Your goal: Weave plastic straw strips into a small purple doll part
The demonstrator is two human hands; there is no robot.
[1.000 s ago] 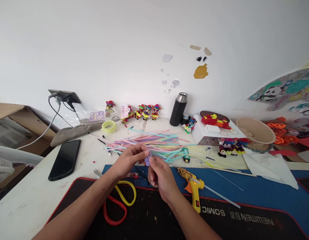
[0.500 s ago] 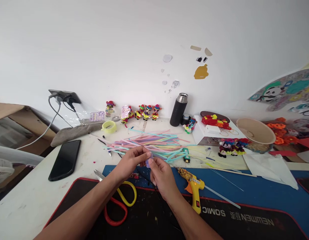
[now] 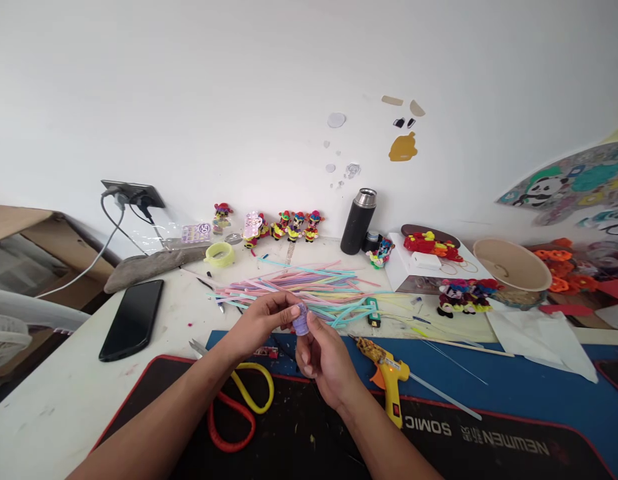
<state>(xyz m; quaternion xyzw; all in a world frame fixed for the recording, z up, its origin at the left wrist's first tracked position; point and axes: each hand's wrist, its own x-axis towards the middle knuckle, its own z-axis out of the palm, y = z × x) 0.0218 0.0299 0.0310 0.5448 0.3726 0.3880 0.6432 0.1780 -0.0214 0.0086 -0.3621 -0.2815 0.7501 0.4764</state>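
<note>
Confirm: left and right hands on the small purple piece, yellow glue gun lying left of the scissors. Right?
No, one error: the head view shows the yellow glue gun lying right of the scissors. Left hand and right hand are on the small purple piece, as stated.

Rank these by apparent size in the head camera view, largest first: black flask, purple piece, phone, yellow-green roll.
1. Phone
2. Black flask
3. Yellow-green roll
4. Purple piece, partly hidden by the fingers, so only its visible part is ranked
</note>
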